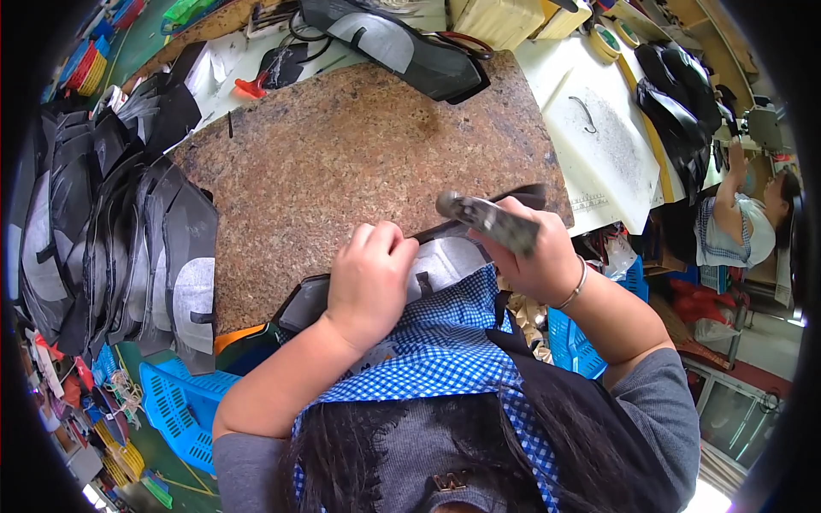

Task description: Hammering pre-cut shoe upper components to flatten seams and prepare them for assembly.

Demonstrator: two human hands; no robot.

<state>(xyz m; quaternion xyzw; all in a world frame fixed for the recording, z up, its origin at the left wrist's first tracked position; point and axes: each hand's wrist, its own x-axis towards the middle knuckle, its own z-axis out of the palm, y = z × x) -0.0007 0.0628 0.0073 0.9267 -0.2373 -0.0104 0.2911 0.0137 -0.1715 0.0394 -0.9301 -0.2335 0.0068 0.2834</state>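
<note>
A curved black leather-like piece with a pale grey patch (451, 260) lies along the near edge of the brown stone slab (368, 154), partly over my lap. My left hand (369, 275) bears on its upper edge, fingers curled down and closed on it; their tips are partly hidden. In my right hand (547, 254) is a hammer (492, 221) with a round, worn metal face pointing left. The hammer is raised just above the piece's right part, and my fist hides most of its handle. A similar black piece (402, 53) rests at the slab's far edge.
Stacks of black pieces (128, 231) stand left of the slab, with more black pieces (677, 94) at the far right. A red-handled brush-like tool (253, 85) and tape rolls (605, 43) lie beyond. Blue baskets (175, 410) stand below; another person (740, 214) is at right.
</note>
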